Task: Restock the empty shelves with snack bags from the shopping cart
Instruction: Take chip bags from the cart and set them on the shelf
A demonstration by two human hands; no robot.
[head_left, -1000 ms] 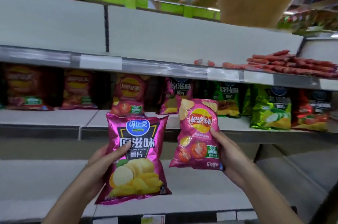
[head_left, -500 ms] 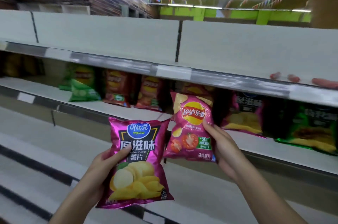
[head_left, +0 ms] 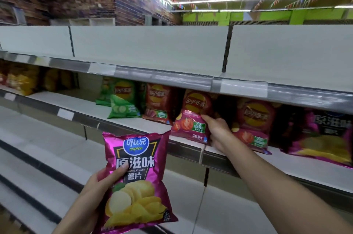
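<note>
left hand [head_left: 95,186] grips Copico bag [head_left: 137,180] | right hand [head_left: 216,132] pinches Lay's bag [head_left: 191,119], fingers hidden behind it

Far-left bags [head_left: 21,80] blurred (brands unreadable)

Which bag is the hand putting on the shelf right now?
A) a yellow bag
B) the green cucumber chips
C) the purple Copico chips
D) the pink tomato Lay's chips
D: the right hand grips the pink tomato Lay's bag and holds it at the front edge of the middle shelf, while the left hand holds the purple Copico bag lower down, away from it.
</note>
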